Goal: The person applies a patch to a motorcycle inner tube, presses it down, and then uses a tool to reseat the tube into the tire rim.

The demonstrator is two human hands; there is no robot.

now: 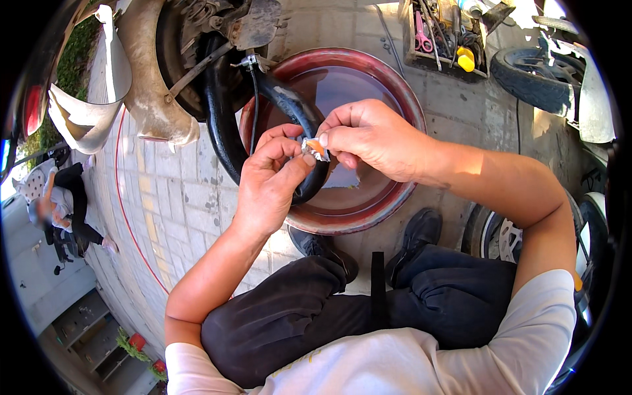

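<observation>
A small orange tube patch (316,147) with crumpled silver foil on it is pinched between my two hands. My left hand (268,172) grips its left edge with thumb and fingertips. From the right, my right hand (372,139) pinches it with thumb and forefinger closed. Behind and below the hands, a wet black inner tube (222,122) hangs in a loop from the motorcycle wheel. Part of the loop passes over a red basin (419,112) of murky water, and my hands hide a stretch of it.
A motorcycle's rear fender (148,79) stands at upper left. Past the basin sits a tool box (431,62) with pink scissors (422,33). A loose tire (536,79) lies at upper right. A red hose (125,204) crosses the paving; a person (66,204) sits far left.
</observation>
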